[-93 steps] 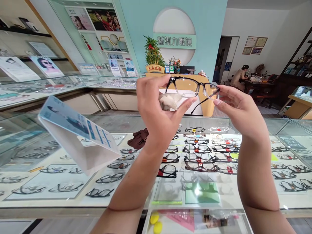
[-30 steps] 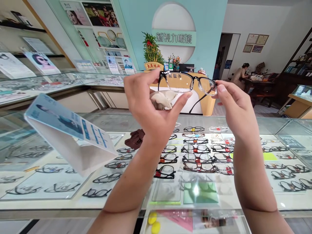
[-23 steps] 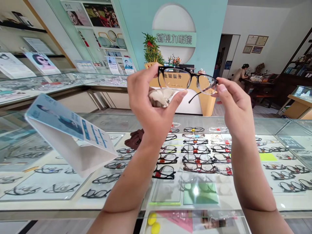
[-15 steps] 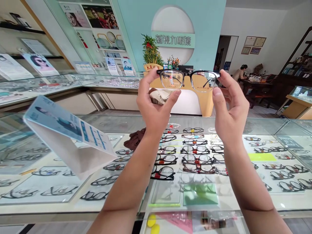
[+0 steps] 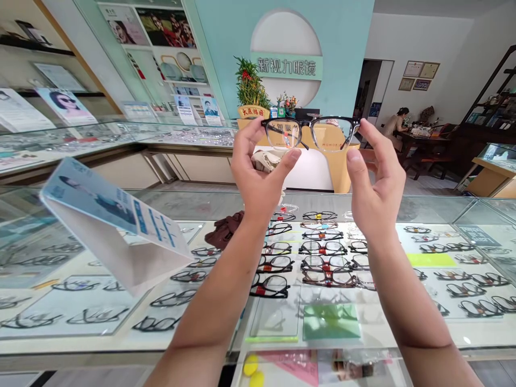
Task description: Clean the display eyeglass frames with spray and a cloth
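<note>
A pair of glasses (image 5: 310, 124) with a black upper rim and clear lower rims is held up at eye height over the glass counter. Its left corner is in the fingers of my left hand (image 5: 262, 172), which also has a crumpled pale cloth (image 5: 266, 160) in its palm. The fingertips of my right hand (image 5: 374, 183) grip the other corner of the frame. One folded temple shows behind the left lens. Below, rows of glasses (image 5: 322, 248) lie inside the display case.
A folded card stand (image 5: 116, 215) stands at the left on the glass counter (image 5: 226, 201). A dark brown cloth (image 5: 226, 230) lies left of my left forearm. Farther off are a wooden reception desk (image 5: 342, 166), a plant (image 5: 250, 86) and a seated person (image 5: 397, 128).
The glasses have turned slightly and my right hand has shifted a little to the left. My left hand has moved slightly right. Both still hold the frame.
</note>
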Available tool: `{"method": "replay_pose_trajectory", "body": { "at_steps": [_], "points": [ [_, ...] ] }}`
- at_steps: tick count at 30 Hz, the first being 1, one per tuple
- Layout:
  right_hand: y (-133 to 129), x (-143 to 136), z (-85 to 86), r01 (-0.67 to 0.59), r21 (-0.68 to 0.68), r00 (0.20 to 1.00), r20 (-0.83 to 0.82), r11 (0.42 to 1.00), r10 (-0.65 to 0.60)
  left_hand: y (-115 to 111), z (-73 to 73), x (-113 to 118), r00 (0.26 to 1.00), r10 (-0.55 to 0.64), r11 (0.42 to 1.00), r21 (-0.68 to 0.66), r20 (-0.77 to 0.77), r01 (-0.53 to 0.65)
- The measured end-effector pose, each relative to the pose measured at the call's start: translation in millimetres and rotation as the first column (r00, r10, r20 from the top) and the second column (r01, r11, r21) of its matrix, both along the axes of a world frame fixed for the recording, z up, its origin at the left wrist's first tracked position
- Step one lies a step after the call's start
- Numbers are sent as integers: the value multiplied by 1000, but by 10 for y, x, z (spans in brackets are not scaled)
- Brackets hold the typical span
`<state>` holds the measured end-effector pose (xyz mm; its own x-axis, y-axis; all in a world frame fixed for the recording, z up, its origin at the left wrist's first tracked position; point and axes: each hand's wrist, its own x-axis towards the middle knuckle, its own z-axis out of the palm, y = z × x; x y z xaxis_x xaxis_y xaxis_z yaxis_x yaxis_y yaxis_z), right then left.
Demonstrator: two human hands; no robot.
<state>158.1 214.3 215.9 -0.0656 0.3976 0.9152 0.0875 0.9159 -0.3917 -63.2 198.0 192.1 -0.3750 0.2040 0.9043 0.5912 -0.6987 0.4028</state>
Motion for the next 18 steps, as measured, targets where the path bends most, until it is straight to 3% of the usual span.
{"method": "replay_pose_trajectory", "body": {
  "at_steps": [7,11,14,18],
  "points": [
    [-74,-28,23,-63,-42,997,-53,997,61,100,-69,-32,997,58,996,75,-59,-53],
    [-106,-39,35,-116,-69,990,-87,991,109,146,-77,-24,999,39,999,28,-28,-38],
    [-104,-48,36,-139,-78,985,-118,987,129,142,-86,-5,998,56,998,-5,-22,-56],
    [-63,-42,38,-191,-104,972,-157,976,174,64,-109,89,996,91,995,49,0,-91]
  ]
}}
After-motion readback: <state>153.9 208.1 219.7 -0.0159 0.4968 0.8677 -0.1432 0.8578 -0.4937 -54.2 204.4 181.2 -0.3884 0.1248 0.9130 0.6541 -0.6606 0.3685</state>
